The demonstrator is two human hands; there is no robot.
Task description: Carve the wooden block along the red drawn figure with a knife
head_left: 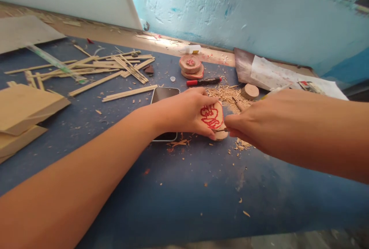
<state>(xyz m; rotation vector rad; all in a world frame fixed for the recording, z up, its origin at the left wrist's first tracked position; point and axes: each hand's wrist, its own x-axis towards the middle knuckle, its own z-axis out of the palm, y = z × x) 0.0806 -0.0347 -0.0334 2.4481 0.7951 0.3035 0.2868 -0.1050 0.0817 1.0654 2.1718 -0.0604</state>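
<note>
A small wood slice [219, 135] with a red line drawing on its face sits near the middle of the blue table. Around its left side are the thumb and fingers of my left hand [193, 111], gripping it. My right hand [250, 124] is closed at the slice's right edge on a thin carving tool [221, 130]; most of the tool is hidden in the fist, and its narrow metal tip touches the lower part of the face. Under my left wrist lies a smartphone [165, 94], partly covered.
Wood shavings [227, 97] lie behind the slice, beside a small wood block [249, 91]. A red marker [203, 81] lies before stacked wood discs [190, 66]. Bamboo sticks [100, 68] spread at left, near wooden boards [29, 106]. A small white bottle [192, 49] lies by the wall.
</note>
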